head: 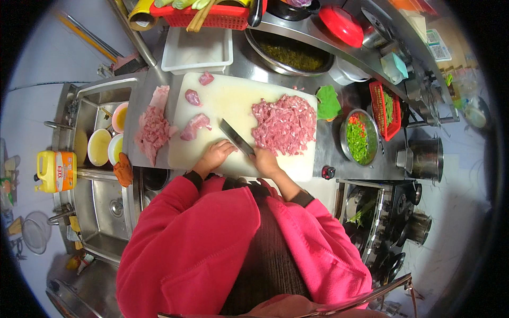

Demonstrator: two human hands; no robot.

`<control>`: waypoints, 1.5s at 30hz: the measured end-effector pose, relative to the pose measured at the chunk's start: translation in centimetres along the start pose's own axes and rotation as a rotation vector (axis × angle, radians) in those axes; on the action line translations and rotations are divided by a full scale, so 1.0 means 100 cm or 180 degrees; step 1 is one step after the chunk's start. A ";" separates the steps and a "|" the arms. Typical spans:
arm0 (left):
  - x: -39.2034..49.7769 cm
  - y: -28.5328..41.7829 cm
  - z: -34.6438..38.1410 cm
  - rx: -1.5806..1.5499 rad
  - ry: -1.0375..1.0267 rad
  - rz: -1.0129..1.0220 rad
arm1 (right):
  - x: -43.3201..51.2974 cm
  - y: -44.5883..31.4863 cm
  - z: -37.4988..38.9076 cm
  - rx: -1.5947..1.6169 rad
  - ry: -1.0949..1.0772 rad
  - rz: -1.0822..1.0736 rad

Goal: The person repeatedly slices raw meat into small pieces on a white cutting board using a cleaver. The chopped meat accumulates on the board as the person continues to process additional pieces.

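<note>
My right hand (265,161) is closed round the handle of a kitchen knife (236,136), whose blade points up and to the left over a white cutting board (230,95). Beside the blade, my left hand (218,154) rests low on the board with bent fingers; whether something small lies under them is hidden. A heap of sliced raw meat (283,125) covers the board's right part. Three pieces of raw meat lie on its left part, the largest piece (195,127) just above my left hand. More raw meat trimmings (153,127) lie on the steel counter, left of the board.
Behind the board stand a white plastic tray (197,49) and a large steel bowl of dark greens (292,51). To the right are a green cloth (329,102), a steel bowl of chopped peppers (358,139) and a red basket (385,111). A sink holding bowls (99,147) adjoins at left.
</note>
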State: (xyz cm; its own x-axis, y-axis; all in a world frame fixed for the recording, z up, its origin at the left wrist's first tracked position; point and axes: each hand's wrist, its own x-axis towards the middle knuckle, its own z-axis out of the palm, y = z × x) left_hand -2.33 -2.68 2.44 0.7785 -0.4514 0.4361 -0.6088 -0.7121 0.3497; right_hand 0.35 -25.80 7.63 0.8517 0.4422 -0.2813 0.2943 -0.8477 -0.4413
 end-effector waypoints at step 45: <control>-0.004 -0.092 -0.073 0.0320 0.0054 -0.2475 | -0.008 0.070 -0.042 0.0534 0.0600 0.0708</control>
State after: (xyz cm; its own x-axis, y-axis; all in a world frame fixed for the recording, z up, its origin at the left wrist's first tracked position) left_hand 1.87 7.93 5.12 0.9727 0.2046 0.1099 0.1275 -0.8660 0.4835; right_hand 3.53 -33.35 8.35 0.9568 0.1764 -0.2310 0.0300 -0.8504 -0.5252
